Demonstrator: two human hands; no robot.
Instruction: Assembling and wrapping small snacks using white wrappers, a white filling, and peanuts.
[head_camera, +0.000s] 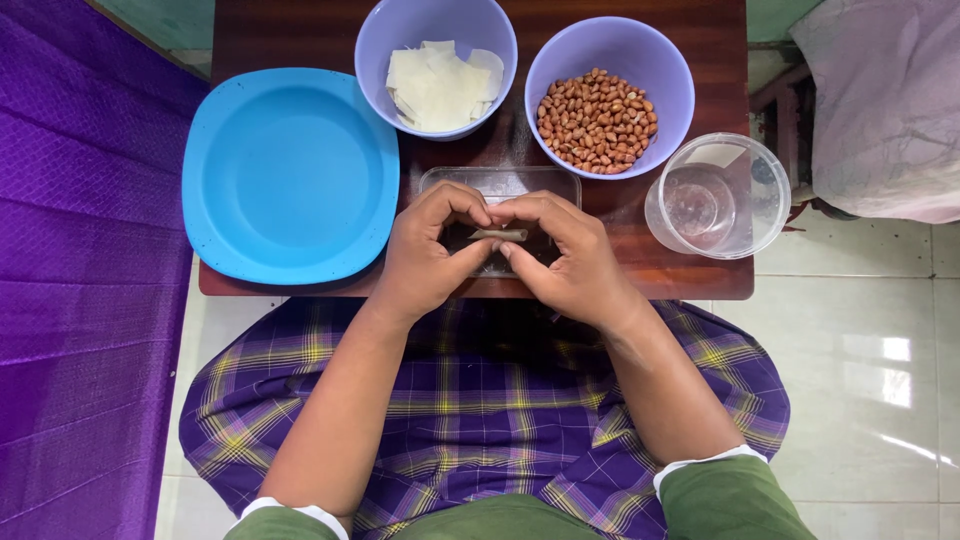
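My left hand (425, 255) and my right hand (565, 255) meet over a small clear rectangular tray (500, 180) on a dark wooden table (300, 30). Between the fingertips of both hands I pinch a small rolled pale wrapper (498, 235), lying roughly level. Behind the tray stands a lilac bowl (436, 62) of thin white wrapper pieces and, to its right, a lilac bowl (610, 95) of brown peanuts.
A blue square plate (290, 170) lies on the left of the table. A clear plastic cup of water (715, 195) stands at the right edge. Purple cloth (80, 300) lies left; a pale cushion (885, 100) is at upper right. My plaid-covered lap (480, 400) sits below the table.
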